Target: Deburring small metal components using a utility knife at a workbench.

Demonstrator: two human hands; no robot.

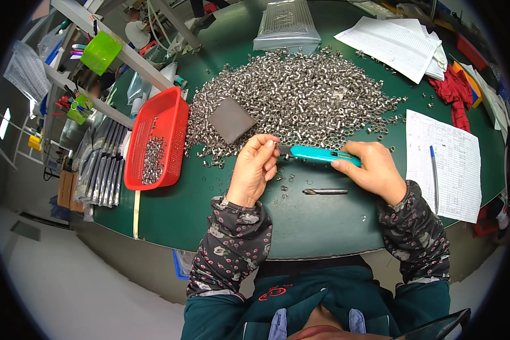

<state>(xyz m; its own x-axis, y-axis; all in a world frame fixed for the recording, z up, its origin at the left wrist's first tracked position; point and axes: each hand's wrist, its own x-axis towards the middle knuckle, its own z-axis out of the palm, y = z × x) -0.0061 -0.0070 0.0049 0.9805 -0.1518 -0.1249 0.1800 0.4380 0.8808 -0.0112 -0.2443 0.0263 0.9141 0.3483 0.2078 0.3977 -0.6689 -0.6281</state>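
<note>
A teal utility knife [323, 154] is gripped in my right hand [374, 165], its thumb and fingers wrapped round the rear of the handle. The dark blade points left and meets the fingertips of my left hand [254, 169]. Those fingers are pinched together; what sits between them is too small and covered to make out. Just beyond both hands spreads a large heap of small shiny metal rings [300, 96]. A dark grey square block [231, 120] rests on the heap's near left side. On the green table [300, 232] below the knife lies a drill bit [326, 191].
A red plastic basket [181, 141] holding some metal rings stands left of the heap. Printed sheets [453, 170] with a pen [434, 178] lie at right. A bag of clear tubes [287, 22], more papers [388, 45] and a red cloth [454, 93] are farther back.
</note>
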